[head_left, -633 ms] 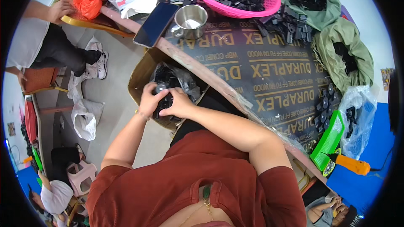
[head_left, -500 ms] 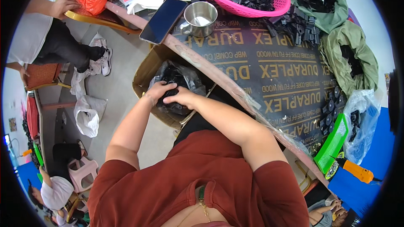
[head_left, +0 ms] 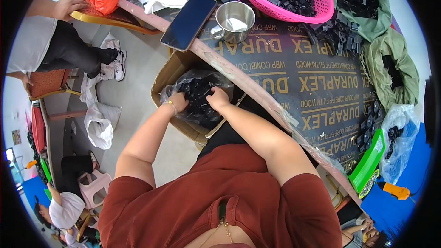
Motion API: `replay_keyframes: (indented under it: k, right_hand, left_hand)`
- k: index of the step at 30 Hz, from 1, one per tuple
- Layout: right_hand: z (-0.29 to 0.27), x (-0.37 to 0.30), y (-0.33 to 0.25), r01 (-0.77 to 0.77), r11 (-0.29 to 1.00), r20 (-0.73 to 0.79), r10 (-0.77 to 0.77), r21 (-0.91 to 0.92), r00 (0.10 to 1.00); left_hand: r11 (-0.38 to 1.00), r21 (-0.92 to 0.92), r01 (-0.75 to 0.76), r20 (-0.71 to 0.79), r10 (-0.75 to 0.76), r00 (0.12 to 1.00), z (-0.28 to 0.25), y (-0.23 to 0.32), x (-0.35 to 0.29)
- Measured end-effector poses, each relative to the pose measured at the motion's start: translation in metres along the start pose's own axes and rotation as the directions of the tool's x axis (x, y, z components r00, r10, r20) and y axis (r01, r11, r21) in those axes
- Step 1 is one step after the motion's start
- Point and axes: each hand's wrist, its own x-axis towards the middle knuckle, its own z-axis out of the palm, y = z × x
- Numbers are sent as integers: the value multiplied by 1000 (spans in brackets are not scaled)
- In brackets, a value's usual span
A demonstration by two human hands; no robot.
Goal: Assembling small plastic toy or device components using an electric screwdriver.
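Left hand (head_left: 179, 102) and right hand (head_left: 219, 98) reach among black parts (head_left: 198, 94) in a box (head_left: 169, 69) beside the edge of the worktop (head_left: 317, 87). Hidden fingertips: cannot tell whether they grip.

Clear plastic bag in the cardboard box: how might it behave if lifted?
The plastic bag would probably sag, its thin film being crumpled. It may feel heavy, given the many black parts inside, and those could spill, since its mouth is open.

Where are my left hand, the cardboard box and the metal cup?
Left hand (head_left: 178, 102): head view, back of the hand.
Cardboard box (head_left: 175, 67): head view, inner wall.
Metal cup (head_left: 235, 19): head view, inside surface.
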Motion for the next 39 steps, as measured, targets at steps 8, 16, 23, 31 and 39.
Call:
replay_keyframes:
  k: [8, 16, 23, 31, 39]
  right_hand:
    - [-59, 66, 31, -13, 980, -235, -35, -200, 971]
    - [-52, 61, 31, 75, 910, -348, -230, -407, 909]
    - [-51, 19, 9, 164, 880, -331, -333, -446, 883]
    - [-51, 14, 15, 182, 932, -279, -274, -314, 920]
    - [-44, 22, 25, 239, 905, -232, -331, -351, 915]
  left_hand:
    - [900, 393, -187, 231, 101, 968, 22, 47, -31]
    - [848, 464, -258, 273, 140, 952, 31, 51, -47]
    - [809, -137, -571, 342, 580, 740, 55, 105, -16]
    - [803, 121, -583, 471, 471, 746, 137, 102, 40]
    - [826, 271, -494, 536, 297, 790, 175, 94, 57]
